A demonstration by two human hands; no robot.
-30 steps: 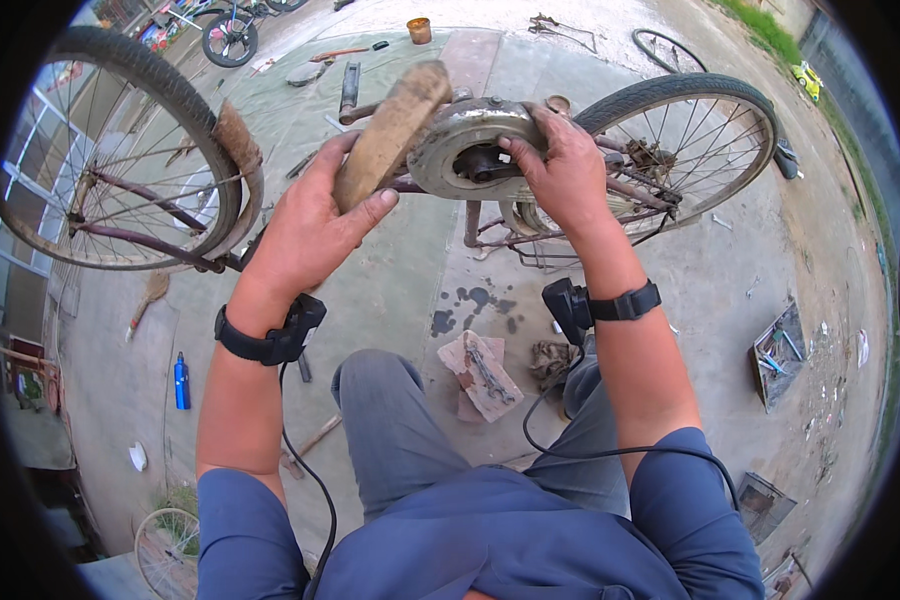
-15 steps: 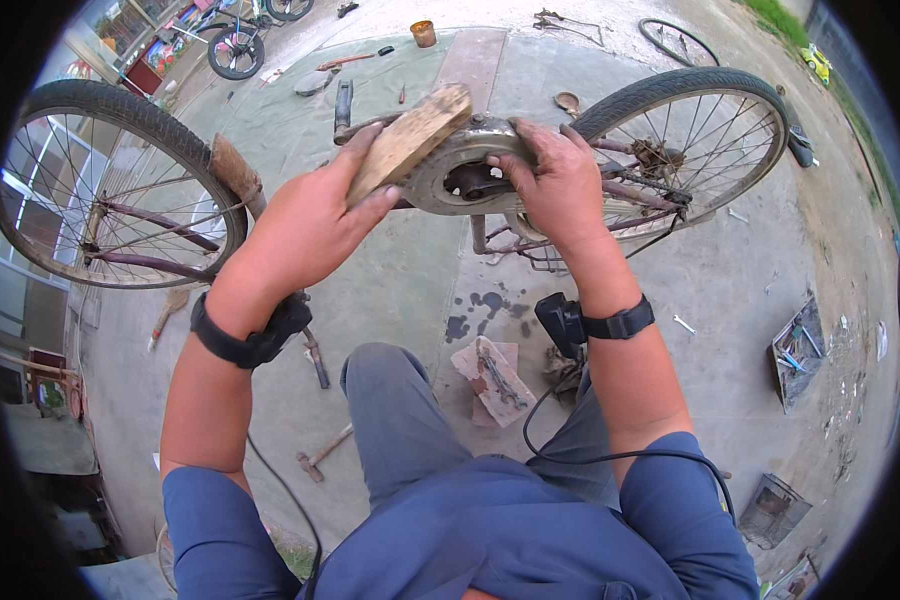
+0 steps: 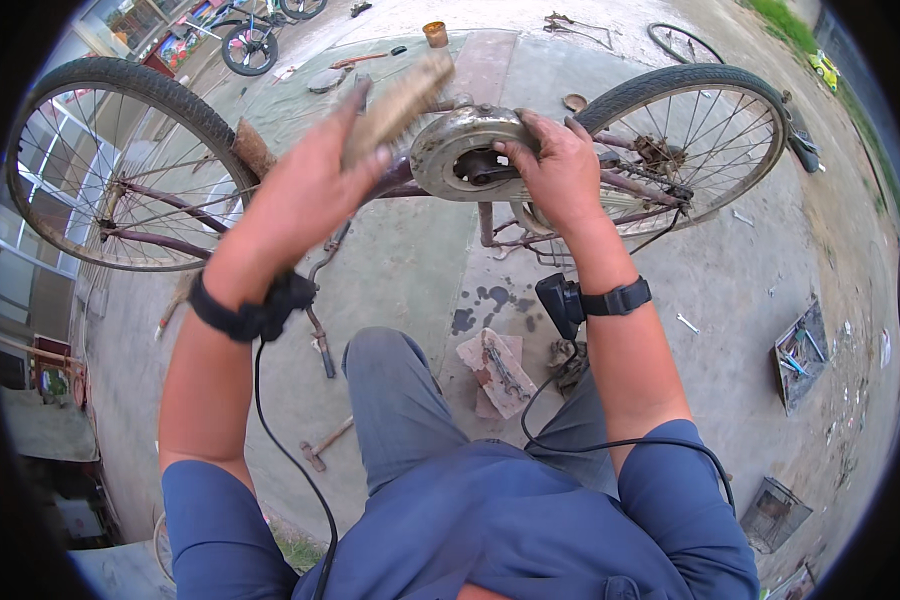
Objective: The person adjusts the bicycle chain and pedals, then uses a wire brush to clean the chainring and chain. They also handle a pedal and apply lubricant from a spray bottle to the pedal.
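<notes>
My left hand (image 3: 315, 180) is closed around a wooden block-shaped brush (image 3: 400, 108), blurred by motion, with what look like bristles along its lower edge. It is held just left of and above a worn round metal chain guard (image 3: 438, 160) on a bicycle standing upside down. My right hand (image 3: 560, 165) grips the guard's right side, thumb on its face near the central opening and fingers over the rim. Inside the opening shows a dark crank part (image 3: 485, 168). The purple frame (image 3: 400, 182) runs left from the guard, partly behind my left hand.
The bicycle's front wheel (image 3: 120, 185) rises at left, its rear wheel (image 3: 710, 150) at right. On the concrete lie a hammer (image 3: 320, 445), a brick (image 3: 495, 370) with a chain on it, a spanner (image 3: 687, 324) and a metal tool tray (image 3: 800, 352). A rusty can (image 3: 436, 35) stands farther off.
My left hand has moved the brush up and left, away from the chain guard. My right hand keeps its grip on the guard. The whole view has shifted slightly.
</notes>
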